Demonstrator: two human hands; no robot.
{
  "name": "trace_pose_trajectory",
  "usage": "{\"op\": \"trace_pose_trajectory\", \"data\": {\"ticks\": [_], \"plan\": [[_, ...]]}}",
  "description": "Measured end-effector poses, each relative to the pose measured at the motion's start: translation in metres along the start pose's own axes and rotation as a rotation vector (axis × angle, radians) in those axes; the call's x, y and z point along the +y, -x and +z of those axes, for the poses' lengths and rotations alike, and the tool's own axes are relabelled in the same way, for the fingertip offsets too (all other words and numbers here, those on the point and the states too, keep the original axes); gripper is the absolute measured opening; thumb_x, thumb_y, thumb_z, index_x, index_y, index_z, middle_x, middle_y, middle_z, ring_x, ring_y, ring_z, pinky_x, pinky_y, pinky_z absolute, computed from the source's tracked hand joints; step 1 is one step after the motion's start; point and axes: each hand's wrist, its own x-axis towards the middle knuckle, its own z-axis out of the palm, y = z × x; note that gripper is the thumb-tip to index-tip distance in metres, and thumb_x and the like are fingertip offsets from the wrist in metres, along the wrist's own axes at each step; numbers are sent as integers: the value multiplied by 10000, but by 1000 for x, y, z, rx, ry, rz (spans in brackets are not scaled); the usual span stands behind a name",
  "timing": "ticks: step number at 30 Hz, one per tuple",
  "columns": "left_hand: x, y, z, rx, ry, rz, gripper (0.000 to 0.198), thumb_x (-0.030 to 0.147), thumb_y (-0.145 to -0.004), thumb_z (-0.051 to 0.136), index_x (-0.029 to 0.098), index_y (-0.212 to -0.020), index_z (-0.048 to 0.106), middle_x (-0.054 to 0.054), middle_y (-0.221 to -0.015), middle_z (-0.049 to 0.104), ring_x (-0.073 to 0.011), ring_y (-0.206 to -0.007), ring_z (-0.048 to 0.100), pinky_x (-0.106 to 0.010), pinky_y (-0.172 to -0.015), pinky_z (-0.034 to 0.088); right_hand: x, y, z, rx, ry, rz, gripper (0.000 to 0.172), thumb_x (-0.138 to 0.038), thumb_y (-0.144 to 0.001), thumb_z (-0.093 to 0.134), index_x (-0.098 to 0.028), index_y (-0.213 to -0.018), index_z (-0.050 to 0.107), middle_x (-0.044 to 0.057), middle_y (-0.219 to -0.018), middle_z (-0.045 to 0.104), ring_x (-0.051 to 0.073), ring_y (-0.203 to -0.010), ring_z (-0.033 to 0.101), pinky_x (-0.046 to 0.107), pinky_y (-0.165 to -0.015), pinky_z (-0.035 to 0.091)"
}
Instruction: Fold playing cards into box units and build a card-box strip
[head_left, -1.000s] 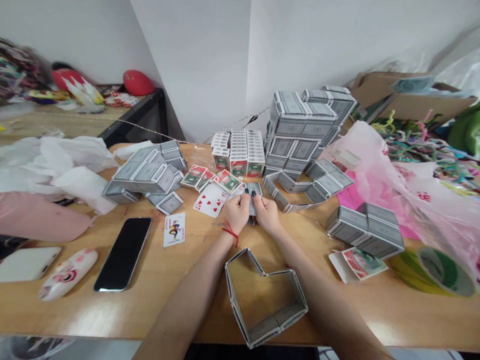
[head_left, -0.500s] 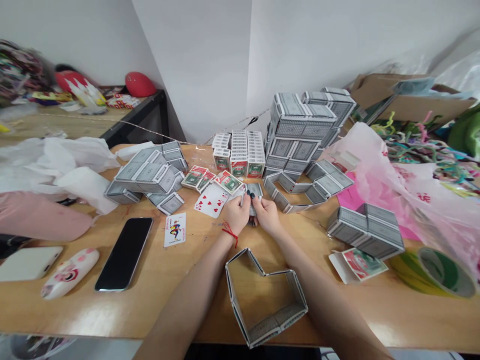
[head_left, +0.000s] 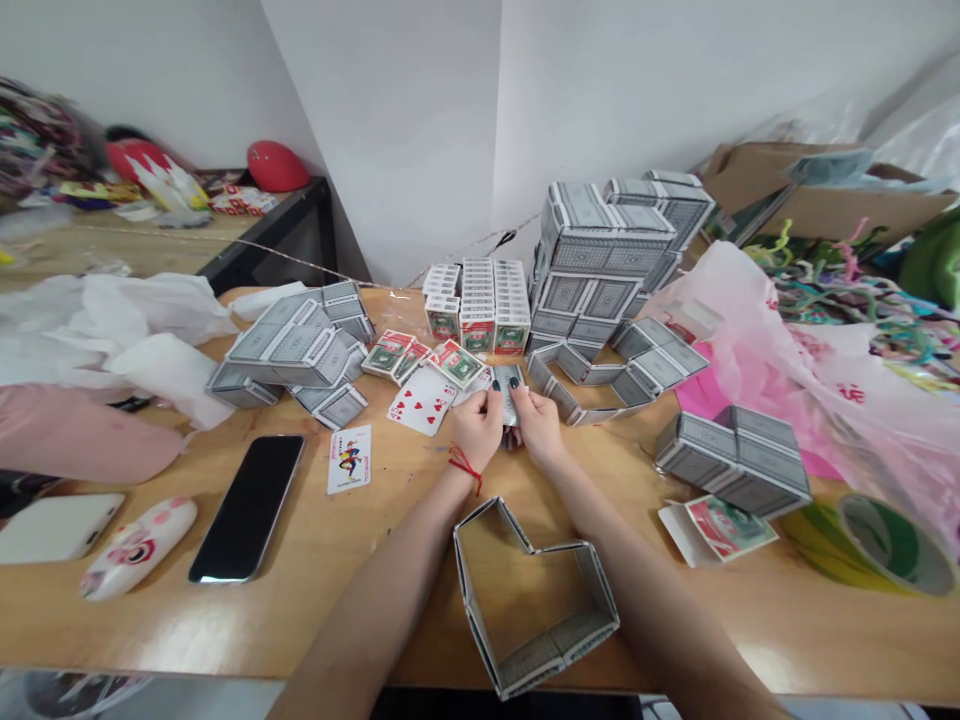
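My left hand [head_left: 480, 425] and my right hand [head_left: 538, 422] meet at the middle of the table, both closed on a grey-backed playing card [head_left: 507, 400]. Both thumbs press on its face; whether more cards lie beneath I cannot tell. Just beyond my left hand lie loose face-up cards, a five of hearts [head_left: 421, 400] among them, and a red-and-green card box [head_left: 457, 363]. Between my forearms stands an open heart-shaped frame [head_left: 536, 640] folded from cards. A second card frame [head_left: 574, 395] stands right of my right hand.
Stacked card boxes [head_left: 487, 305] and a tall card-block structure [head_left: 604, 260] stand at the back. Card blocks [head_left: 292, 345], a joker [head_left: 349, 460], a phone [head_left: 249, 508] and a computer mouse [head_left: 140, 548] lie left. Rightward are more blocks [head_left: 735, 460], an opened card box [head_left: 724, 530] and yellow tape [head_left: 870, 545].
My thumbs have moved slightly apart, and more of the grey card back shows between and beyond them. The things on the table have stayed where they were.
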Motion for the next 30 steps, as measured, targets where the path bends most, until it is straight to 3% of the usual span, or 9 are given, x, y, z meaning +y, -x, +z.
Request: {"op": "trace_pose_trajectory", "data": {"ticks": [7,15,21,26,30], "plan": [[4,1,1,-63,24,8,446,404,-816,418,173,-435,390,21,-409,413,-78,-413,354,-239,-451,249,-2,-1,-4,-49,-79,33,436,-595,-667,570,-191,-551,456,-67,-334,419,69,-277,335,208,-288,240],[1,6,2,-34,-7,42,481,467,-805,432,180,-432,334,29,-403,340,-82,-429,338,-251,-459,227,-2,0,-5,-99,-130,85,426,-540,-695,552,-210,-487,380,-83,-286,335,57,-253,256,218,-274,163],[9,7,2,-91,151,-28,492,504,-784,449,178,-436,324,38,-415,329,-74,-433,315,-239,-444,241,-11,0,-5,-76,-255,200,313,-433,-670,572,-205,-535,406,-88,-345,359,56,-263,256,224,-275,173],[12,5,2,-164,299,-75,425,490,-772,464,184,-493,367,40,-447,384,-78,-450,361,-223,-444,298,-15,-6,-5,36,-400,203,201,-328,-626,583,-202,-594,431,-72,-447,450,76,-371,391,202,-346,294],[10,4,3,-179,378,-174,403,467,-776,460,185,-509,355,51,-430,352,-67,-409,345,-219,-416,288,-13,-9,-6,9,-509,249,141,-286,-623,570,-197,-626,461,-52,-522,520,98,-454,476,210,-406,355]]}}
